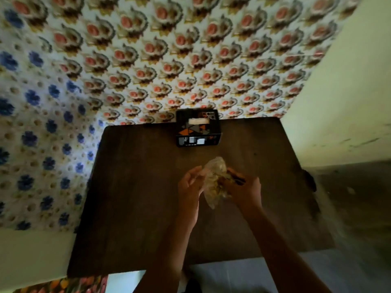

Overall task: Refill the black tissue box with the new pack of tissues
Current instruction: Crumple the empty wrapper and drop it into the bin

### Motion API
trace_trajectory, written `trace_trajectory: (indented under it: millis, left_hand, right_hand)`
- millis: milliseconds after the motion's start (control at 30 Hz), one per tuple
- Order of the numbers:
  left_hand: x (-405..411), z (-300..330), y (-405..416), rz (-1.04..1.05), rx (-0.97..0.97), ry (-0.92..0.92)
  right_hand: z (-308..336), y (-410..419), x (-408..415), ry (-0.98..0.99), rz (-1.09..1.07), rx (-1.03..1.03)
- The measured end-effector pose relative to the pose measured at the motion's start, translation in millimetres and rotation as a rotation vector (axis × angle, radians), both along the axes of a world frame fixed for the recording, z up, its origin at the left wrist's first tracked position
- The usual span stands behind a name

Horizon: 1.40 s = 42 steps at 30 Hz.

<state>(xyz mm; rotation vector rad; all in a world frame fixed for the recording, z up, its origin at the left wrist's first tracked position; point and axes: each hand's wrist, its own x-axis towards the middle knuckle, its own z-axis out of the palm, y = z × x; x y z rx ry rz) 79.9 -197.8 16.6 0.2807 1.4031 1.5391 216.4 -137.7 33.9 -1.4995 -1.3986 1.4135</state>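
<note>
Both hands, left hand (189,185) and right hand (243,190), grip a crumpled clear wrapper (214,180) above the bench (137,187). The black tissue box (197,128) stands at the far edge.

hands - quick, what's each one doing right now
Left hand: fingers curled on the left edge of the crumpled plastic wrapper.
Right hand: closed on the wrapper's right side.

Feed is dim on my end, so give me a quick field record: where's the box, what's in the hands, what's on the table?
surface: dark wooden table
black tissue box: far edge of table, centre, white tissue showing in its top slot
clear plastic wrapper: crumpled, held above the table between both hands
left hand: fingers on the wrapper's left side
right hand: gripping the wrapper's right side
wrapper contents: too blurred to tell
backdrop: floral patterned cloth
</note>
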Motion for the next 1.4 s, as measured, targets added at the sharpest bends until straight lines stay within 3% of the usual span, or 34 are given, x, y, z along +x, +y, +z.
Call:
trace_trajectory:
  millis: [167,333,700,933,1200,1400]
  left_hand:
    - [97,-4,11,0.037,-0.019,0.125]
    - [205,-6,28,0.083,-0.048,0.364]
    - [344,10,91,-0.114,-0.004,0.569]
    - [381,3,165,-0.123,0.011,0.569]
    - [430,-2,243,-0.101,-0.006,0.429]
    - [469,-30,301,-0.034,-0.084,0.387]
  right_hand:
    - [2,10,108,0.041,-0.185,0.103]
    - [4,20,218,0.108,-0.243,0.069]
    - [6,71,370,0.123,-0.370,0.073]
    - [10,144,411,0.013,-0.385,0.154]
    - [15,227,448,-0.040,-0.340,0.218]
    - [-31,301,481,-0.060,-0.241,0.117]
